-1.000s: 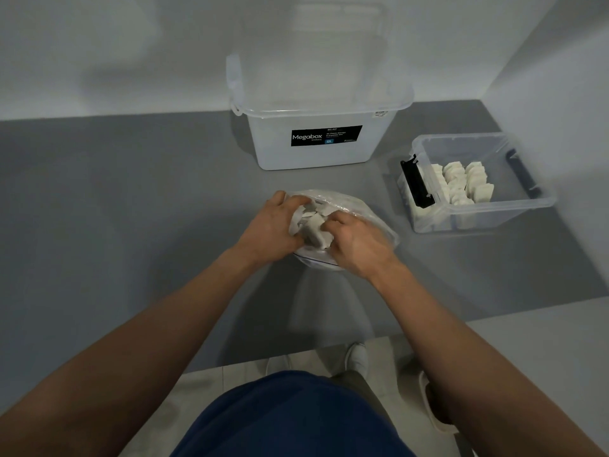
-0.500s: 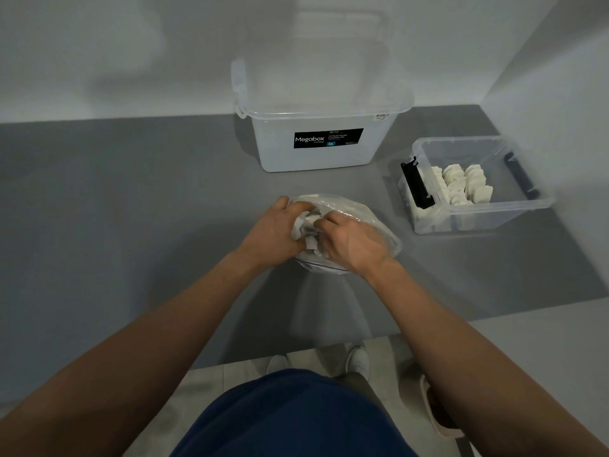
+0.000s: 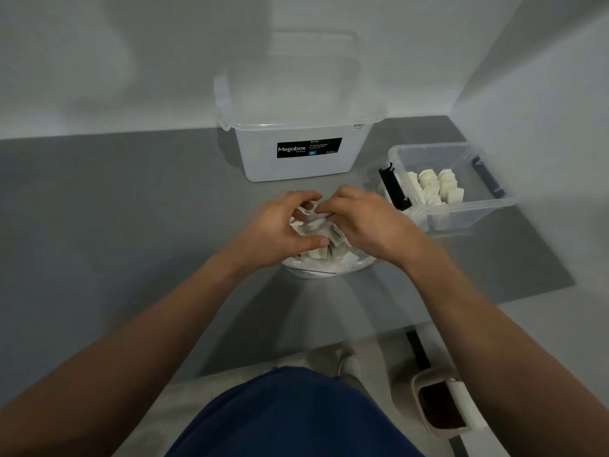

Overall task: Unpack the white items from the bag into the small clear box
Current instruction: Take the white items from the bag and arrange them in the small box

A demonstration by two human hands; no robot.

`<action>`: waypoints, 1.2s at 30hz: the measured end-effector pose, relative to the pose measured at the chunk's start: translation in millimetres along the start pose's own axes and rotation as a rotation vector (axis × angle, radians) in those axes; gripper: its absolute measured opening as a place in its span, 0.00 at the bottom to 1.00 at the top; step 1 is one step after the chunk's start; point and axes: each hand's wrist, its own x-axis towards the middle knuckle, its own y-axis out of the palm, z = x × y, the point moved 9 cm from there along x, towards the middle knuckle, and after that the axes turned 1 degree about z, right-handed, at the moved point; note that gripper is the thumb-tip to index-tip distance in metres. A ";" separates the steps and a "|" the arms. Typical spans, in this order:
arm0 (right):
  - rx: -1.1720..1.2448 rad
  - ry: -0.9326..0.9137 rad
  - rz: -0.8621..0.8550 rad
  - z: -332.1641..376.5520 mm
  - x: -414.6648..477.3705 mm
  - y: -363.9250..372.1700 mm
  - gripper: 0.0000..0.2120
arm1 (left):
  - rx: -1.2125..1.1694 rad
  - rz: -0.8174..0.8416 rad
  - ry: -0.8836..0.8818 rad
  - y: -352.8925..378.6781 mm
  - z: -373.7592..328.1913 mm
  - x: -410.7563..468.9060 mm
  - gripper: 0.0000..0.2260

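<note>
White items [image 3: 324, 247], small squarish soft-looking pads, lie heaped in the crinkly clear bag [image 3: 329, 271] on the grey table [image 3: 131, 225], with more already rowed in the small clear box [image 3: 494, 206] at right. Since a second ago the left hand [image 3: 276, 225] and right hand [image 3: 365, 222] have bunched closer at the bag's mouth, fingers curled round a clump; another handful looks ready to lift.

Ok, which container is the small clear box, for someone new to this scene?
On the grey table, right of the tall Megabox tub, sits the small clear box. Unlike the tub, it is low, has black latches and holds rows of white items.
</note>
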 end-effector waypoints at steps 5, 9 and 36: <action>0.152 0.040 -0.087 -1.1 -4.9 -24.1 0.14 | -0.181 -0.033 -0.052 6.9 -8.5 6.4 0.12; 0.441 0.148 -0.187 -17.7 -11.5 -29.9 0.14 | -0.608 -0.018 -0.219 18.9 2.4 -0.4 0.10; 0.224 0.150 -0.186 -33.9 -10.6 -91.2 0.05 | -0.720 0.147 -0.285 59.7 -10.8 10.2 0.11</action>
